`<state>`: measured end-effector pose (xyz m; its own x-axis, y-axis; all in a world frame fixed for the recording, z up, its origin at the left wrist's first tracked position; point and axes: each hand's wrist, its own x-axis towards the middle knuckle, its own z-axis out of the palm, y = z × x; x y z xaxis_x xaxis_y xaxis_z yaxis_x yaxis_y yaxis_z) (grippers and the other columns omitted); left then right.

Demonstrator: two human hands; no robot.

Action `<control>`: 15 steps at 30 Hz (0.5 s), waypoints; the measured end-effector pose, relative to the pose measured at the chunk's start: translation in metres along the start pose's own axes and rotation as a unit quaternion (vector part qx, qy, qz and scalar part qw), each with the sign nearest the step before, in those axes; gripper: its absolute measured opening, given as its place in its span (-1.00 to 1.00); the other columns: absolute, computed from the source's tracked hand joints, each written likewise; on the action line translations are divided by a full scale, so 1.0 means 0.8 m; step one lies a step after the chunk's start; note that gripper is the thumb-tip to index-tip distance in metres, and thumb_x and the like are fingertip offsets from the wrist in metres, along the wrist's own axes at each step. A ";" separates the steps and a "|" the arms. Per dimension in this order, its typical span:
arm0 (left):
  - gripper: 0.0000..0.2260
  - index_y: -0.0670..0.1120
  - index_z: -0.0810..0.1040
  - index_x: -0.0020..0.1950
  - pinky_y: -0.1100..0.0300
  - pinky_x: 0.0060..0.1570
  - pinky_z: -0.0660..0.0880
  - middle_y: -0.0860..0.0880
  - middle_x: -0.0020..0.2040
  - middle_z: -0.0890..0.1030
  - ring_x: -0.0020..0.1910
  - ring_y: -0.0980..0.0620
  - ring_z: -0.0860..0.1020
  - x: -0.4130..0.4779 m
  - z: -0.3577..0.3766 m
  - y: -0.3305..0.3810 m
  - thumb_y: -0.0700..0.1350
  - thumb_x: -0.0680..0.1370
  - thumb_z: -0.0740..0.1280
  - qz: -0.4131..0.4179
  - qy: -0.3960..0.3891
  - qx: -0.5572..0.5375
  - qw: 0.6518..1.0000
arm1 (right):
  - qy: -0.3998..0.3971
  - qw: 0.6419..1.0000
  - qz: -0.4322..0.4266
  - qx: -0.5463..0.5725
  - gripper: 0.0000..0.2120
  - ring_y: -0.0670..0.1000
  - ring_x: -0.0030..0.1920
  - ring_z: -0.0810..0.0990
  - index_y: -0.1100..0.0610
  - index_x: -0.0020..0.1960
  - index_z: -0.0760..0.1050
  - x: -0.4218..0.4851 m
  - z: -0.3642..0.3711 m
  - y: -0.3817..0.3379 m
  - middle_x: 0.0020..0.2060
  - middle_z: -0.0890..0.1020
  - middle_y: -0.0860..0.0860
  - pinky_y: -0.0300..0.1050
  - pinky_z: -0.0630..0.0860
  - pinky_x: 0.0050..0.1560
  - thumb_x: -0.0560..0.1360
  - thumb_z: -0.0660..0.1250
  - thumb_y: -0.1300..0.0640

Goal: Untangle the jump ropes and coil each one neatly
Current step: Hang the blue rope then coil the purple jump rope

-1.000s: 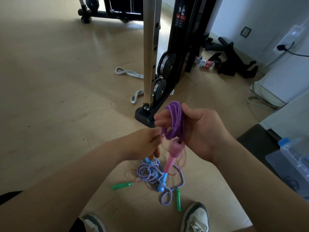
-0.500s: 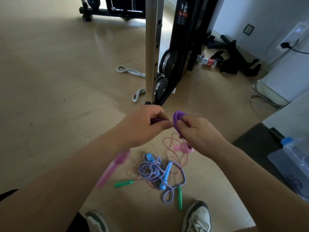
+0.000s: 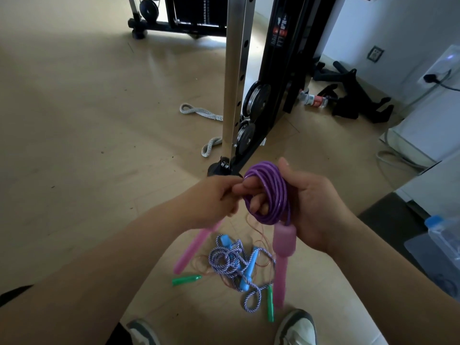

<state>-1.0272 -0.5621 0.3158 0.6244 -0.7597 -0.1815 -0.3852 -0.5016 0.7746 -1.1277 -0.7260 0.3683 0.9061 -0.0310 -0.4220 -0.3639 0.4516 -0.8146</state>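
Your right hand (image 3: 313,210) grips the purple rope (image 3: 270,192) coil upright, its pink handles (image 3: 282,247) dangling downward, while your left hand (image 3: 214,200) pinches the strand just beside its left edge.

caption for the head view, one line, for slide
Both hands, left hand and right hand, hold a coiled purple jump rope above two tangled ropes on the floor.

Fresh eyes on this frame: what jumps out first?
The purple rope coil at centre, wound round the right hand while the left hand pinches it, two pink handles dangling. Below, on the floor by the shoes, lies a tangled striped rope with blue handles, beside green handles.
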 end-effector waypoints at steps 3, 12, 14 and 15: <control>-0.78 0.06 0.53 -0.08 0.18 -0.13 0.51 0.09 -0.27 0.62 -0.27 0.18 0.61 -0.005 0.017 0.013 -0.21 0.64 0.21 -0.002 -0.041 0.011 0.999 | 0.024 0.999 -0.016 0.023 -0.41 0.09 -0.24 0.63 0.51 0.26 0.48 0.002 0.000 -0.001 0.14 0.66 0.37 -0.17 0.62 -0.28 0.70 0.06 -0.04; -0.44 0.08 0.53 0.35 -0.06 0.24 0.58 -0.09 -0.04 0.60 0.00 -0.01 0.59 -0.001 0.031 0.024 -0.25 0.36 0.34 -0.069 -0.101 -0.331 0.936 | 0.052 0.998 -0.035 -0.027 -0.48 0.14 -0.28 0.54 0.44 0.04 0.59 0.003 -0.017 0.003 -0.19 0.66 0.30 -0.06 0.54 -0.25 0.61 0.04 0.04; -0.62 0.00 0.59 0.21 -0.20 0.32 0.53 -0.04 -0.05 0.62 0.03 -0.04 0.63 -0.001 0.029 0.024 -0.24 0.41 0.38 -0.073 -0.090 -0.374 0.920 | 0.037 0.998 -0.036 -0.022 -0.53 0.12 -0.27 0.56 0.42 -0.03 0.57 0.003 -0.018 0.002 -0.09 0.67 0.35 -0.03 0.54 -0.16 0.57 0.05 0.06; -0.69 -0.02 0.59 0.15 -0.23 0.31 0.53 -0.05 -0.05 0.62 0.03 -0.07 0.64 -0.001 0.027 0.024 -0.25 0.43 0.38 -0.069 -0.086 -0.387 0.915 | 0.029 0.999 -0.036 -0.013 -0.56 0.13 -0.27 0.56 0.41 -0.05 0.56 0.003 -0.019 0.000 -0.09 0.67 0.36 -0.04 0.55 -0.15 0.52 0.08 0.07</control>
<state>-1.0502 -0.5798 0.3175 0.4892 -0.7987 -0.3505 0.3275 -0.2043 0.9225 -1.1291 -0.7395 0.3612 0.9166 -0.1148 -0.3830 -0.3036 0.4234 -0.8535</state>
